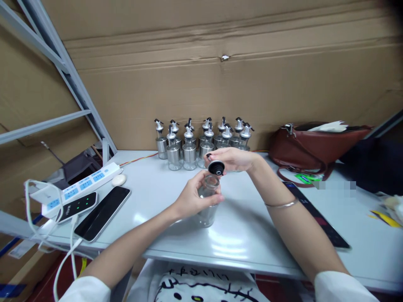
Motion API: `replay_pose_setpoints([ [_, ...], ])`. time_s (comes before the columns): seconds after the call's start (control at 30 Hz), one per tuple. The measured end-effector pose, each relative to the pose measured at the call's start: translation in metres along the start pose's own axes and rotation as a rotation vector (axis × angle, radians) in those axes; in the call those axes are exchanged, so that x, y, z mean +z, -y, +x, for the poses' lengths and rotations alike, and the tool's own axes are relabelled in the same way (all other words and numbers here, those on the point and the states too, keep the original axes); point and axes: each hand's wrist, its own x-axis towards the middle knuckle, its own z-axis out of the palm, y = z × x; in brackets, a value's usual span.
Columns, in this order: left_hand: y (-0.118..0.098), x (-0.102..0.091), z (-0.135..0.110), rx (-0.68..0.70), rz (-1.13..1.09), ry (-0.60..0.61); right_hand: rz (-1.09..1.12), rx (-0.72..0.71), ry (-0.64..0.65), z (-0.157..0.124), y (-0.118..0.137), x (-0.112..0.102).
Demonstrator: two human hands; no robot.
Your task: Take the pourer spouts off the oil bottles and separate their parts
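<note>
My left hand (198,195) is wrapped round a clear glass bottle (207,216) that stands on the table with its mouth uncovered. Just above that mouth, my right hand (231,159) grips a pourer cap (216,167), tilted so its black underside faces me. Cap and bottle look slightly apart. Behind my hands, several glass oil bottles (189,155) with steel bands and silver-and-black pourer tops stand grouped against the cardboard. My right hand hides part of that group.
On the left lie a power strip (85,186), a black phone (102,214), a small black device (78,206) with cables and a white round object (119,180). A brown bag (308,147) and a tablet (324,222) are on the right. Cardboard (176,84) backs the table (252,243).
</note>
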Motion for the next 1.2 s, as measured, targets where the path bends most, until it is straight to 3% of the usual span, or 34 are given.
replay_pose_setpoints([
  [0.13,0.005,-0.004,-0.001,0.045,0.001,0.027,-0.062,-0.085,-0.117,-0.018,0.009,-0.011],
  [0.23,0.008,-0.006,0.0,0.078,-0.058,-0.047,-0.146,-0.155,-0.244,-0.032,0.017,-0.015],
  [0.33,0.005,-0.01,0.004,0.133,-0.011,-0.25,-0.18,-0.237,-0.348,-0.041,0.024,-0.015],
  [0.43,0.0,-0.026,0.01,0.291,0.104,-0.555,-0.16,-0.311,-0.38,-0.046,0.029,-0.013],
  [0.53,-0.003,-0.057,0.018,0.437,0.226,-0.859,-0.143,-0.344,-0.377,-0.049,0.032,-0.012],
  [0.6,-0.003,-0.083,0.025,0.476,0.301,-0.96,-0.141,-0.356,-0.371,-0.05,0.033,-0.011],
  [0.73,0.004,-0.13,0.044,0.474,0.359,-1.063,-0.117,-0.387,-0.353,-0.049,0.033,-0.01],
  [0.83,0.011,-0.151,0.06,0.406,0.423,-1.083,-0.081,-0.4,-0.306,-0.045,0.03,-0.012],
  [1.0,0.025,-0.167,0.077,0.309,0.519,-1.074,-0.062,-0.357,-0.255,-0.039,0.024,-0.015],
  [1.2,0.042,-0.175,0.079,0.276,0.541,-1.044,-0.073,-0.284,-0.24,-0.032,0.024,-0.008],
])
